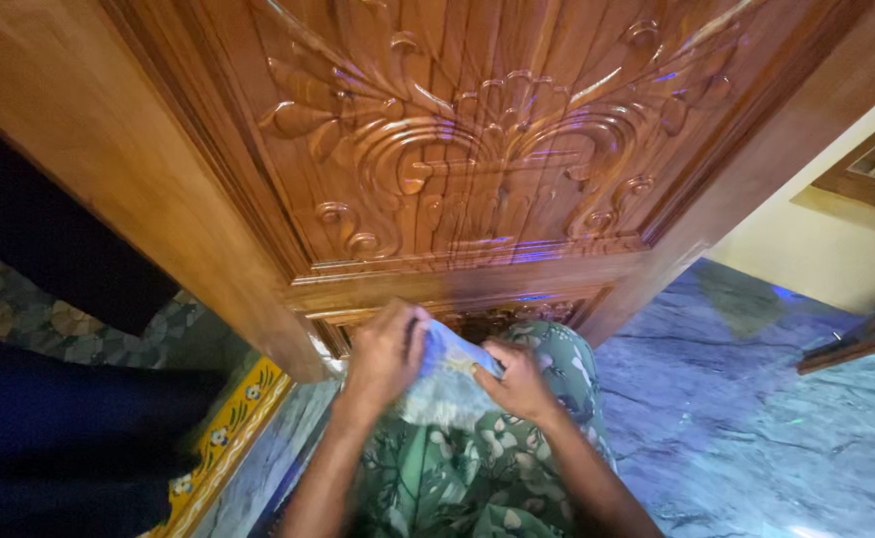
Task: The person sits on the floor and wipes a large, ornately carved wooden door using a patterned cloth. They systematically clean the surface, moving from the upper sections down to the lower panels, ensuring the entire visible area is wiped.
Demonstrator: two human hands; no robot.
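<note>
A pale, crumpled cloth [444, 379] is held between both hands just below a carved wooden door [477, 149]. My left hand [383, 354] grips its upper left part, close to the lower carved panel. My right hand [517, 381] pinches its right edge. Under the hands lies green fabric with a white flower print [467, 478], covering my lap. The door's carving shows glossy scrolls and leaves.
Blue-grey marbled floor [756, 428] spreads to the right. A yellow threshold strip with flower pattern [223, 438] runs at the lower left beside a dark opening [49, 418]. A cream wall [836, 259] and a wooden frame piece [861, 344] stand at the right.
</note>
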